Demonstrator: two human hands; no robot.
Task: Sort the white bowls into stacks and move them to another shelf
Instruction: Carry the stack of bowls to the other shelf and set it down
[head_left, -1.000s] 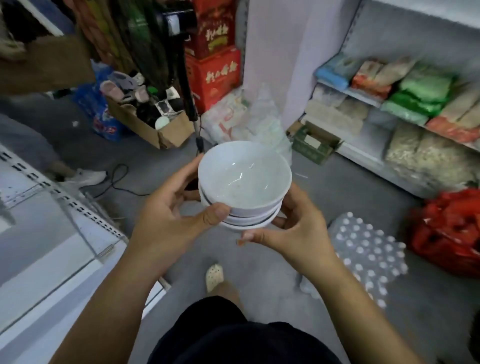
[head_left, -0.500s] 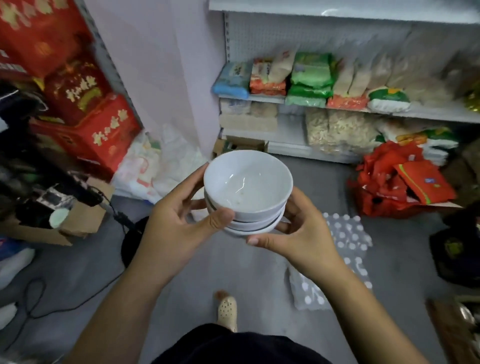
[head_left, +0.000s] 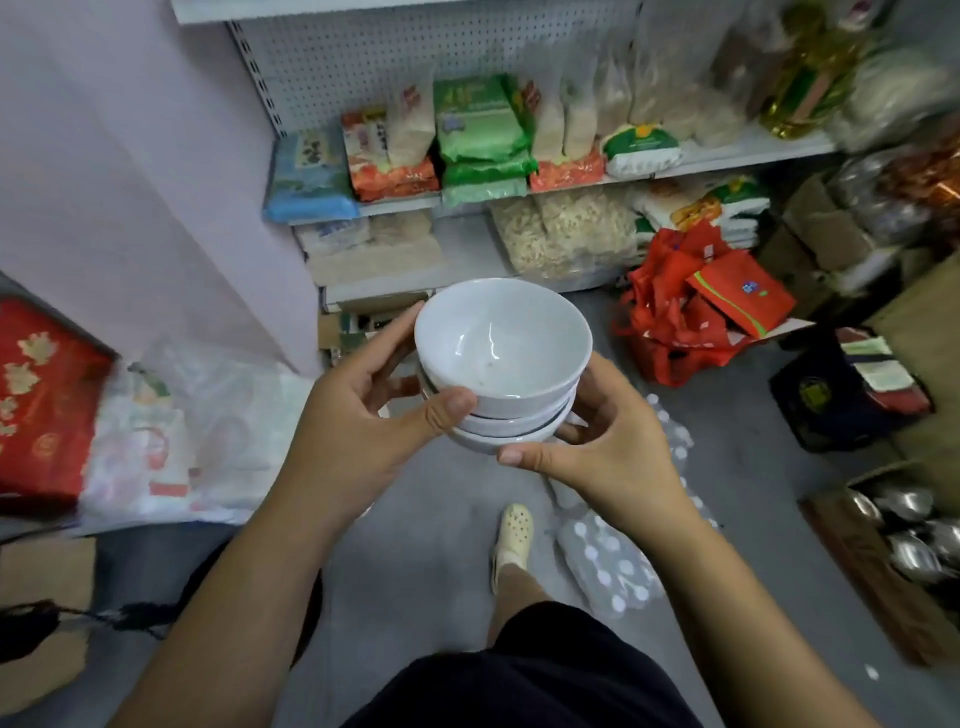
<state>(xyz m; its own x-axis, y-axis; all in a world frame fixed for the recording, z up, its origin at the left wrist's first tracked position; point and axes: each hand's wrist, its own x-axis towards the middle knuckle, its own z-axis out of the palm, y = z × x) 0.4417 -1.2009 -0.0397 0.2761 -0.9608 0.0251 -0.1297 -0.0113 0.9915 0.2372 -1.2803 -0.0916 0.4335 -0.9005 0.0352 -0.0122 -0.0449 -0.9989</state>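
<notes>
L hand (head_left: 358, 431), R hand (head_left: 608, 447) grip bowl stack (head_left: 498, 353) over grey floor (head_left: 431, 545); stocked shelf (head_left: 337, 62) ahead.

Person has turned right over 1 s. Packet shelf (head_left: 727, 156), earlier off at right, now straight ahead & nearer, behind bowl stack (head_left: 501, 364). Red boxes (head_left: 41, 395) slid to far left edge. Fan & open cardboard box gone from view. Red bags (head_left: 675, 322) now upper right of stack. Cream shoe (head_left: 514, 535) shifted right, next to bottle pack (head_left: 608, 561).
</notes>
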